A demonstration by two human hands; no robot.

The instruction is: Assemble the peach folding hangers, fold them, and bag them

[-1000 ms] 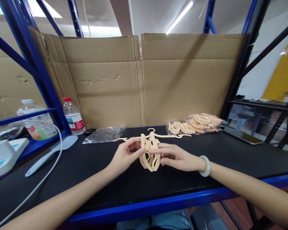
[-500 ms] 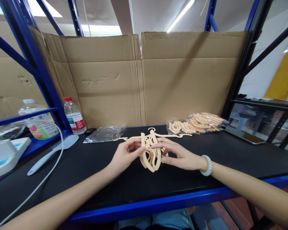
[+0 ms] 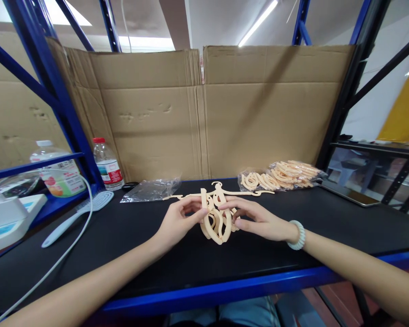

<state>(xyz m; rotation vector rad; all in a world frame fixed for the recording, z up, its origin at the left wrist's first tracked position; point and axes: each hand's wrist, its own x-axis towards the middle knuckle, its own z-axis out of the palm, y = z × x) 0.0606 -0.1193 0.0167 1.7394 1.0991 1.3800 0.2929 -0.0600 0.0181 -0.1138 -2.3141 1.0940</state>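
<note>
A cream plastic folding hanger (image 3: pixel 221 239) with its arms folded down stands over the black table. My left hand (image 3: pixel 180 218) is closed on its left arm, thumb in front and fingers behind. My right hand (image 3: pixel 261 221) is closed about its right side; the index finger lies across the front and the other fingers curl partly out of sight. More cream hanger parts show behind it near my right fingertips, mostly hidden. Just beyond, an unfolded cream hanger (image 3: pixel 240 194) lies with its arms spread and its hook toward the cardboard.
Bagged hangers (image 3: pixel 286 175) lie at the back right beside a dark flat tablet-like device (image 3: pixel 349 193). At the back left are a clear plastic bag (image 3: pixel 150 190) and a red-capped bottle (image 3: pixel 109 168). A hairbrush (image 3: pixel 77 218) and white cable (image 3: pixel 68 243) lie left. Cardboard (image 3: pixel 150 131) walls the back.
My right hand has shifted slightly right along the folded hanger, its thumb higher than before. My left hand keeps its hold. The whole view has moved a little.
</note>
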